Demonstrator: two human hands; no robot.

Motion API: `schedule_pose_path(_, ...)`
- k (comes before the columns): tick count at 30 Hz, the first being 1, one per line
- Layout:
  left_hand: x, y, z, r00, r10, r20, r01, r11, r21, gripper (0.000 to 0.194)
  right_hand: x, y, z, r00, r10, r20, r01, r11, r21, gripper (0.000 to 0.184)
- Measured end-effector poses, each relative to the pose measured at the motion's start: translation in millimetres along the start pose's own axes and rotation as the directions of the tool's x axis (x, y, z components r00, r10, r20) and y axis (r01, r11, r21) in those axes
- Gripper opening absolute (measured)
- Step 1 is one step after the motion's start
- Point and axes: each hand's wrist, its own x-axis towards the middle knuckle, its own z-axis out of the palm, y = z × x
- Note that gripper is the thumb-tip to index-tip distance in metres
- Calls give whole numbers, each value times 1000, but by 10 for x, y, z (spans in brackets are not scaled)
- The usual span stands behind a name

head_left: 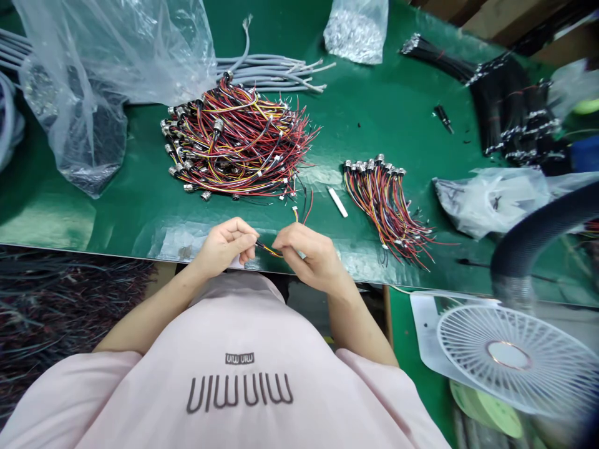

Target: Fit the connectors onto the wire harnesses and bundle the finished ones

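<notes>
Near the table's front edge, my left hand pinches one end of a wire harness, its fingers hiding that end. Black sleeving shows just beyond the fingertips, then red, yellow and black wires. My right hand is closed on the same wires a short way along. Loose wire ends and a small white plug stick up behind its fingers. Beyond my hands lies a large heap of similar harnesses with round metal connectors. To the right is a smaller bundle of harnesses, connectors pointing away from me.
A white stick-like piece lies between the heaps. Grey cables and plastic bags occupy the back and left. Black cable bundles lie at right, near a black flexible hose and a white fan.
</notes>
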Motion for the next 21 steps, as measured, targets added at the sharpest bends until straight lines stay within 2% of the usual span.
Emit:
schedule_pose_path(2, 2, -10, 8, 1000, 10, -26, -10, 1000, 4, 37, -12, -12, 10, 999, -40, 3, 40, 998, -43, 22)
schedule_pose_path(5, 0, -22, 14, 999, 19, -49, -19, 1000, 13, 37, -21, -38, 50, 998, -59, -3, 58, 984, -168, 13)
schedule_pose_path(8, -2, -19, 20, 998, 20, -58, -19, 1000, 20, 38, -13, -54, 110, 999, -45, -14, 40, 957, -288, 5)
schedule_pose_path(12, 2, -11, 33, 998, 23, -67, -22, 1000, 16, 40, 3, -63, 187, 998, -17, -53, -2, 939, -345, 7)
schedule_pose_path(16, 8, -24, 40, 996, 34, -81, -34, 999, 6, 38, 8, -76, 239, 995, 13, -103, -44, 950, -309, 9)
schedule_pose_path(21, 11, -16, 13, 999, 44, -32, -44, 999, 5, 40, 3, -77, 234, 982, 157, -108, -167, 981, -98, 12)
